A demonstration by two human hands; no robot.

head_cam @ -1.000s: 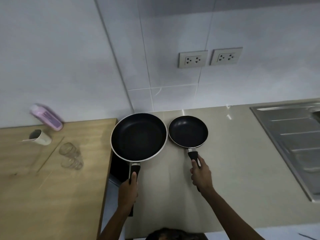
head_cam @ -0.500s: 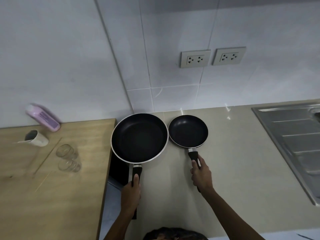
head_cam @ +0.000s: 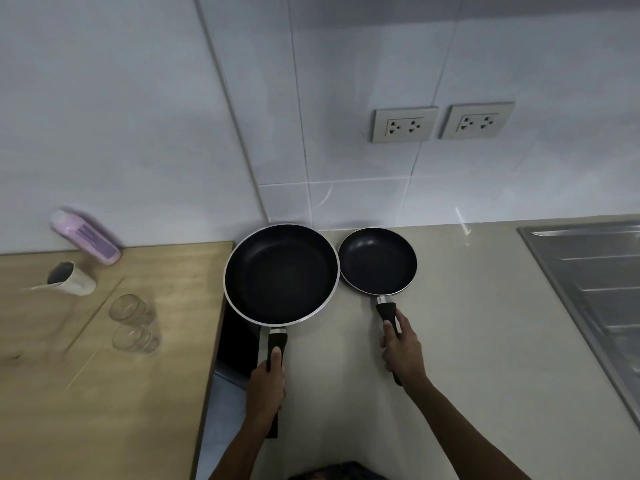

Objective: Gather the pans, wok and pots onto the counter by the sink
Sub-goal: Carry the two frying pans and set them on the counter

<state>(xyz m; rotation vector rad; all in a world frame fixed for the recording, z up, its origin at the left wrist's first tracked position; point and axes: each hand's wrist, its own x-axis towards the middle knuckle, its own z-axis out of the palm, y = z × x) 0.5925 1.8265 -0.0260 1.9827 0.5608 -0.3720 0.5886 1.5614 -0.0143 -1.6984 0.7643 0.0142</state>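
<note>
A large black frying pan [head_cam: 281, 273] lies at the left end of the beige counter [head_cam: 485, 341], its left rim overhanging the gap beside the wooden table. My left hand [head_cam: 266, 389] grips its black handle. Right beside it, almost touching, a small black frying pan [head_cam: 378, 260] rests on the counter. My right hand [head_cam: 403, 351] is closed around that pan's handle. Both pans are empty and sit level.
The steel sink drainboard [head_cam: 595, 292] fills the right edge. To the left, the wooden table [head_cam: 104, 393] carries two glasses [head_cam: 133, 323], a white cup [head_cam: 71, 282] and a pink bottle [head_cam: 86, 237]. Two wall sockets [head_cam: 441, 123] sit above the counter.
Both pans have stayed nearly in place. My hands keep their grip on the handles; the view has shifted slightly.
</note>
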